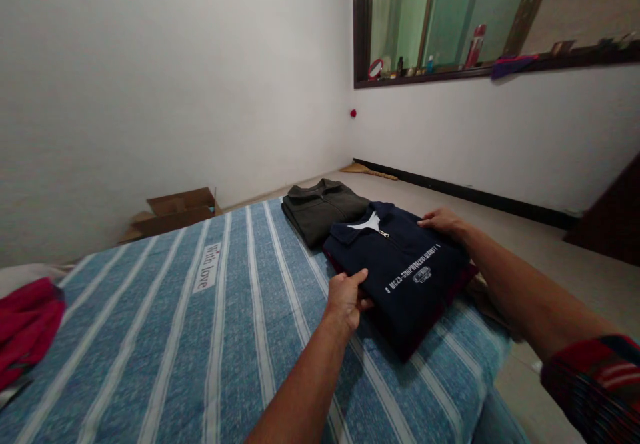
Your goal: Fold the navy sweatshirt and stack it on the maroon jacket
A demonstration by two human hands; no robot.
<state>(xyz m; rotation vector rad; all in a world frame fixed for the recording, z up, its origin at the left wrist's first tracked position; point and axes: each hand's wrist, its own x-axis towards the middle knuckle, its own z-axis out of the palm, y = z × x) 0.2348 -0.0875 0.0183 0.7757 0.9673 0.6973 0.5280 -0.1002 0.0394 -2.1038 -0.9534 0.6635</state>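
A folded navy zip-neck sweatshirt [400, 257] with white lettering and a pale collar lining lies near the edge of the bed, on top of a folded maroon garment [466, 277]. My left hand [349, 295] grips its left side, thumb on top and fingers tucked under the edge. At the opposite side, my right hand [445, 223] holds the sweatshirt's edge near the shoulder; some of its fingers are hidden. Just beyond the collar rests a folded dark olive zip garment [325, 207].
Blue-and-white striped bedding [165, 337] covers the bed. Red cloth [30, 331] lies at the far left. Past the bed are an open cardboard box [183, 211] and a straw broom [370, 171] on the floor. Small items and a red bottle [476, 45] line the window sill.
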